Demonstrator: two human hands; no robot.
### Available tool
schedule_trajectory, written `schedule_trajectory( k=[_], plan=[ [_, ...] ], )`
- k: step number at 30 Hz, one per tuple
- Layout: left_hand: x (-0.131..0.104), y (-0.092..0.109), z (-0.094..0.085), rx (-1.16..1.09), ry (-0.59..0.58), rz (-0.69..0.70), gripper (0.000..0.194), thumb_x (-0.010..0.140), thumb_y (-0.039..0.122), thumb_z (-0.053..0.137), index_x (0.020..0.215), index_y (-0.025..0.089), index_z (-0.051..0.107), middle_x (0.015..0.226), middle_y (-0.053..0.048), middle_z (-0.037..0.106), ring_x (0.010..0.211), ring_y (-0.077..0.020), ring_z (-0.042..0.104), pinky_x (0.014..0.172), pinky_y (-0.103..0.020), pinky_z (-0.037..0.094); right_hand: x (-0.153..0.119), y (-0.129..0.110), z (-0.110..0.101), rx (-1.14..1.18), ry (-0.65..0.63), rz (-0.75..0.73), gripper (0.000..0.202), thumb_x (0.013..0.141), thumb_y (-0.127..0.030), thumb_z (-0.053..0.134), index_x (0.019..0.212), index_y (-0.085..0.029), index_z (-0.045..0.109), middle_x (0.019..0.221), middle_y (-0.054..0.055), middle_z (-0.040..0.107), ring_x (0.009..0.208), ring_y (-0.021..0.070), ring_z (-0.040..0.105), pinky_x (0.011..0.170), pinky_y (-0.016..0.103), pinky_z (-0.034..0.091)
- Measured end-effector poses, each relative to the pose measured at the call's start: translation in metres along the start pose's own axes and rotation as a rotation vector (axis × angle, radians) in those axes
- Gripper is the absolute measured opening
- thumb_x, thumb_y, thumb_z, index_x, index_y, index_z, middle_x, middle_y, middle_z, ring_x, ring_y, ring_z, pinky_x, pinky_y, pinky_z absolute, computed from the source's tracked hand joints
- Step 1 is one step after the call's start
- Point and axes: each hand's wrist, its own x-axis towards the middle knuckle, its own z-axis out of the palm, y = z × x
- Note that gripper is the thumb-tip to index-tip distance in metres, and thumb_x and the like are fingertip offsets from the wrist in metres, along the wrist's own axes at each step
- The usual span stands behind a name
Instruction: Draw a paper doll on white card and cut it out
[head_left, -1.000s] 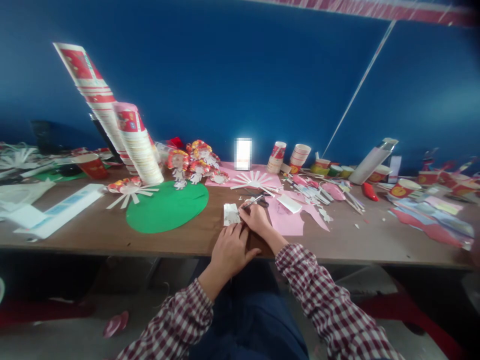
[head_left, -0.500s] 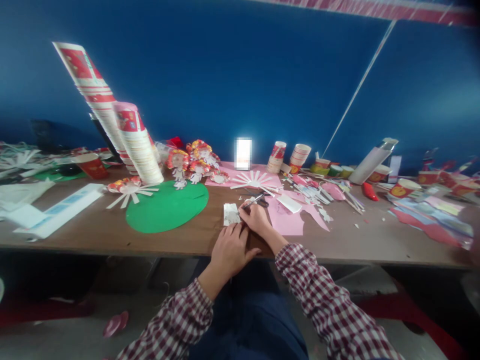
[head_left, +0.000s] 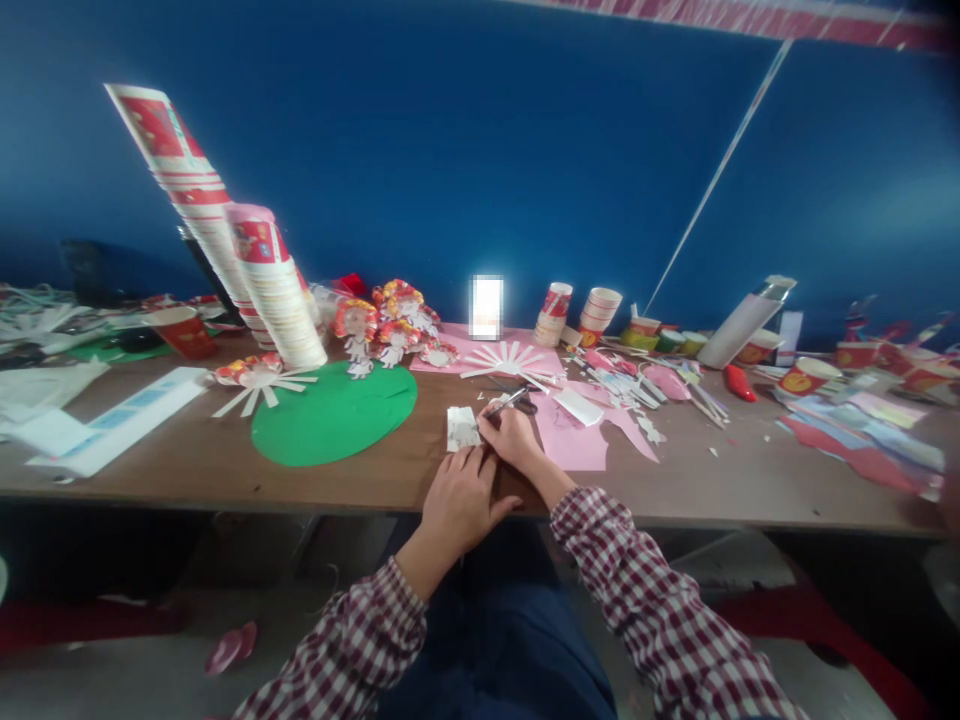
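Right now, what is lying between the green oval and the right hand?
In the head view, a white card lies on the table between the green oval and the right hand, much nearer to the hand.

A flat, brown, wood-look tabletop (head_left: 675, 485) bore a smooth green oval sheet (head_left: 330, 425); left of this sheet lay a long white-and-blue strip (head_left: 124, 425), right of it a small white paper rectangle (head_left: 460, 430).

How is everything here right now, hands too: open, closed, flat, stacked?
Right hand: closed around pen
Pen: held, slanted
Left hand: open, palm down
Small white paper: flat, faintly marked
Green paper: lying flat
Left cup stacks: nested
White strips: splayed
Near pink paper: flat
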Motion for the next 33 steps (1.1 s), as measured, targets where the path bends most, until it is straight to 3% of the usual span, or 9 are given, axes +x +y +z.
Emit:
schedule_trajectory(
  k=[33],
  plan=[
    [0.0005,0.0005,-0.0016,0.0,-0.007,-0.001,0.06,0.083,0.057,0.05,0.124,0.014,0.05,0.124,-0.014,0.054,0.112,-0.0307,0.046,0.095,-0.046,0.037,-0.0006,-0.0005,-0.0005,-0.041,0.006,0.003,0.01,0.08,-0.02,0.057,0.078,-0.017,0.067,0.077,0.007,0.071,0.072,0.0186,0.066,0.07,0.025,0.048]
  ],
)
